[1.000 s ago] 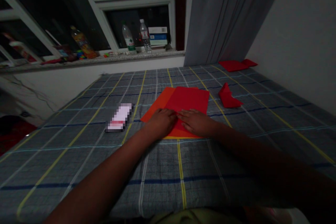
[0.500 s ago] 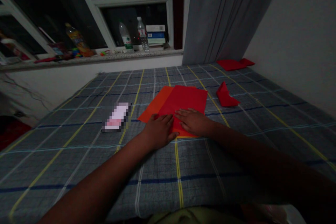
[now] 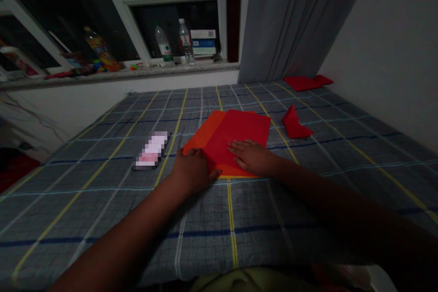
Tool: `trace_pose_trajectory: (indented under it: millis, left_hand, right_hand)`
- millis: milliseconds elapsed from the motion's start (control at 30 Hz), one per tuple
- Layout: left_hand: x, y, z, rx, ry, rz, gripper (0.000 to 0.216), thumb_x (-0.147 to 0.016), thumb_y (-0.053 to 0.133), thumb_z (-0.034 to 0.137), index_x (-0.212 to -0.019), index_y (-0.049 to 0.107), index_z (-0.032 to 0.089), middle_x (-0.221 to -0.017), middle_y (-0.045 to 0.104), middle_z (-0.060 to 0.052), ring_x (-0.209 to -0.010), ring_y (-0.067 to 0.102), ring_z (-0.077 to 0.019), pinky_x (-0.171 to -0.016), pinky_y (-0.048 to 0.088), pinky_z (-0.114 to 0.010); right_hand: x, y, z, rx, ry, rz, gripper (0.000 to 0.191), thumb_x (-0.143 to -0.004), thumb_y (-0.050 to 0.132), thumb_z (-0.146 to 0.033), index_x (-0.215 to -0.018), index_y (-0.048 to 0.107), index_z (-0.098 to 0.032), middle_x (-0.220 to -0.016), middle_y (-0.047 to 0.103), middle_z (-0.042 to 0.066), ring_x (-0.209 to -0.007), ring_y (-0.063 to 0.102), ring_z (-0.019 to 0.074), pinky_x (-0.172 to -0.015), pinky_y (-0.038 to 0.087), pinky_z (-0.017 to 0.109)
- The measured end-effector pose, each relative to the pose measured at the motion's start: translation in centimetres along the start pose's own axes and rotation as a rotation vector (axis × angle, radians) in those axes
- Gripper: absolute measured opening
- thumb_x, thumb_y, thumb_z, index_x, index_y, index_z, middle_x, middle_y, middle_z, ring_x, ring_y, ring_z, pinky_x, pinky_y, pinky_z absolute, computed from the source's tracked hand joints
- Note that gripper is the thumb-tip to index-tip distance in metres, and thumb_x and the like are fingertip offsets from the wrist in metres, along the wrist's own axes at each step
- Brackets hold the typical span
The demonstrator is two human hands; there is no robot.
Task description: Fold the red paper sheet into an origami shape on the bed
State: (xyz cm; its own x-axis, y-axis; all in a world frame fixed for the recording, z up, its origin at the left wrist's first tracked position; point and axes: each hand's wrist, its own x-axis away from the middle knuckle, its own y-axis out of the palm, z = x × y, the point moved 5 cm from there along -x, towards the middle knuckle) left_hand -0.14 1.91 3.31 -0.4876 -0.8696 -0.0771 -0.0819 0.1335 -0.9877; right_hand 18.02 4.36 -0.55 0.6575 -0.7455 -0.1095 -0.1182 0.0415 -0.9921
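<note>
Red sheet (image 3: 244, 127) flat, overlapping orange sheet (image 3: 205, 128).

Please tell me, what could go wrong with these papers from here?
The flat red paper sheet lies unaligned over flat orange paper, so it might slip or crease crookedly under the left hand and the right hand. The left hand could also bump the flat, dark-edged rectangular phone lying to its left.

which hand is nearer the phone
The left. The left hand is at the near-left part of the stacked sheets, to the right of the phone. The right hand lies on the red sheet, farther off to the phone's right.
</note>
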Motion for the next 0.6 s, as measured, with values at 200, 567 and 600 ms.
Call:
trace_pose_trajectory:
  millis: [200,567,600]
  left_hand:
    - [0.0,-0.2,-1.7,-0.076,-0.062,-0.035,0.059,-0.087,0.046,0.072,-0.077,0.072,0.020,-0.082,0.073,-0.015,-0.088,0.067,-0.0348,-0.087,0.045,-0.059]
    - [-2.2,0.1,0.5,0.204,0.183,0.087,0.038,-0.100,0.037,0.034,-0.122,0.064,0.018,-0.126,0.066,-0.012,-0.115,0.062,-0.0244,-0.100,0.048,-0.038]
    - [-2.3,1.0,0.9,0.231,0.217,0.065,0.038,-0.100,0.037,0.032,-0.122,0.064,0.016,-0.128,0.065,-0.013,-0.118,0.061,-0.0247,-0.102,0.047,-0.038]
  right_hand:
    - [-0.1,0.0,-0.1,0.018,-0.009,-0.007,0.052,-0.101,0.035,-0.035,-0.148,0.045,-0.015,-0.153,0.045,0.014,-0.139,0.043,0.0301,-0.113,0.034,0.051]
    - [0.0,-0.2,-0.6,0.065,-0.023,0.036,0.052,-0.099,0.039,-0.031,-0.147,0.046,-0.012,-0.152,0.046,0.016,-0.137,0.045,0.0311,-0.114,0.033,0.051]
    - [0.0,-0.3,-0.9,0.076,-0.016,0.054,0.053,-0.098,0.040,-0.029,-0.147,0.045,-0.011,-0.151,0.047,0.017,-0.137,0.045,0.0311,-0.114,0.033,0.051]
